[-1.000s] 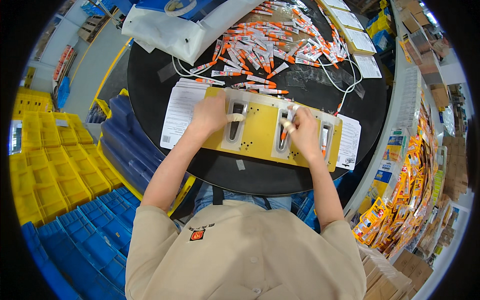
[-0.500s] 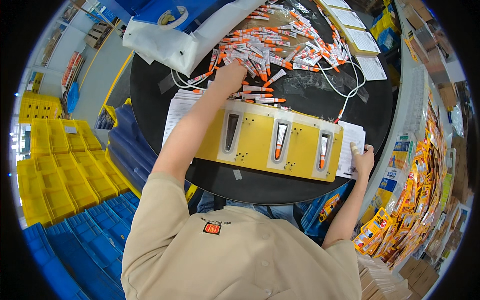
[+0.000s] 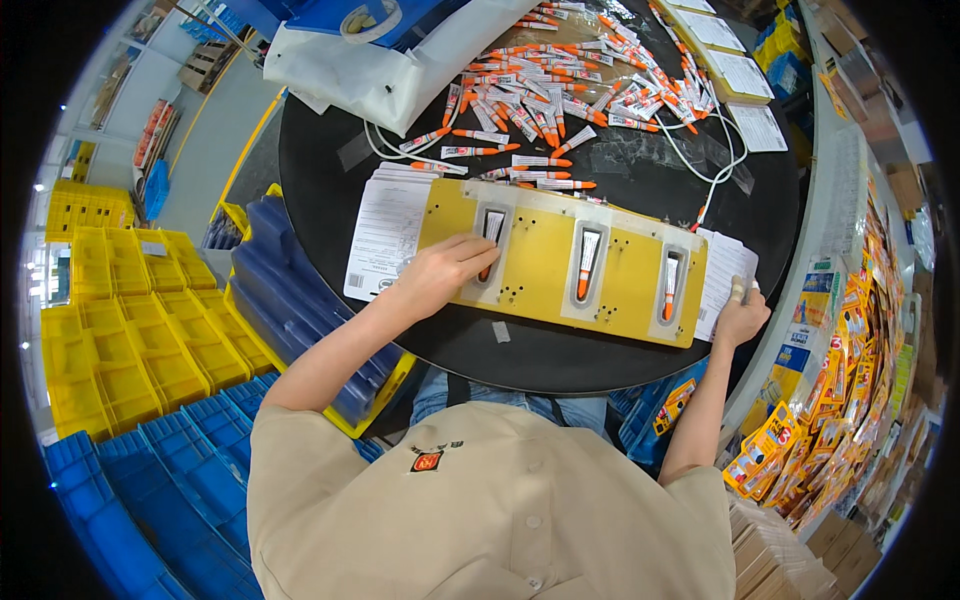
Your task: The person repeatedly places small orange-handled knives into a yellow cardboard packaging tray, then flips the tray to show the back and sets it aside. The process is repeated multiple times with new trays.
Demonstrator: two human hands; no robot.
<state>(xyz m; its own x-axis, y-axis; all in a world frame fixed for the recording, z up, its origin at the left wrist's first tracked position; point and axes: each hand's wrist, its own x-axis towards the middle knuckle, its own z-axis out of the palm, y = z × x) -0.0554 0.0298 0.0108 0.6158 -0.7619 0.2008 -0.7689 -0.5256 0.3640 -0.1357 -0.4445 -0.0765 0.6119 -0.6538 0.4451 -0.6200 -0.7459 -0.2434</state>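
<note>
My left hand is at the left slot of the yellow fixture board. Its fingers close on the orange-capped end of a small glue tube lying in that slot. The middle slot holds another white tube, and the right slot a third tube, both with their orange caps toward me. At the board's right end, my right hand grips the near right edge of a stack of printed cards. Light tape wraps one of its fingers.
Many loose glue tubes lie across the far part of the round black table. Another card stack sits left of the board. White cables loop behind. Yellow bins and blue bins stand left; packaged goods hang right.
My left hand has come back from the tube pile to the left slot, which was bare and now has a tube in it. My right hand stays at the right card stack.
</note>
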